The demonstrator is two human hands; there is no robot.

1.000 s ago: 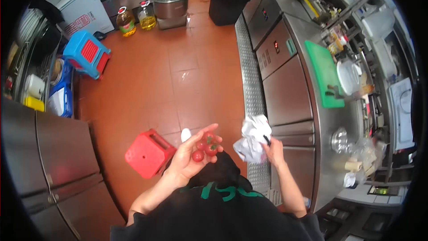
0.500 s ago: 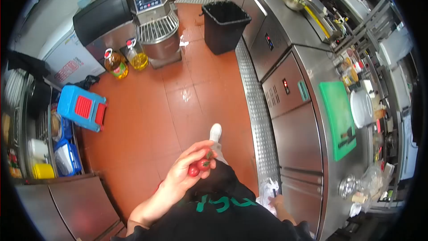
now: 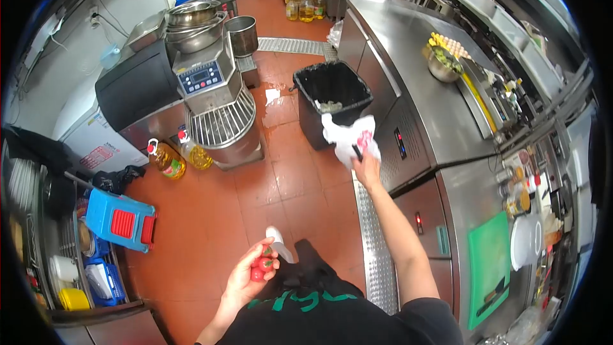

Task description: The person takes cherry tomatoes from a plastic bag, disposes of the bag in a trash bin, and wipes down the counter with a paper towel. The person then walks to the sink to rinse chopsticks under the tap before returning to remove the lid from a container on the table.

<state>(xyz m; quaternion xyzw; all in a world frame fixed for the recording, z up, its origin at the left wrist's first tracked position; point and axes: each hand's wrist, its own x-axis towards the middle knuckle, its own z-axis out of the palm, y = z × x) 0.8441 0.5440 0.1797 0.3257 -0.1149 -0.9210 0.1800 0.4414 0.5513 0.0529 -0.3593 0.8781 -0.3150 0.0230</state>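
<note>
The right hand [image 3: 367, 169] is gripping a white bag [image 3: 345, 135] and a slim dark thing [image 3: 357, 152] by the near edge of the black bin [image 3: 313, 129], calling for a firm pinch, while the left hand [image 3: 246, 273] is cradling small tomatoes [image 3: 265, 264] in curled fingers, best without squeezing.

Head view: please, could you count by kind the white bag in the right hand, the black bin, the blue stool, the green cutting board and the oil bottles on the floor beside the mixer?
White bag in the right hand: 1
Black bin: 1
Blue stool: 1
Green cutting board: 1
Oil bottles beside the mixer: 2
Total: 6
</note>
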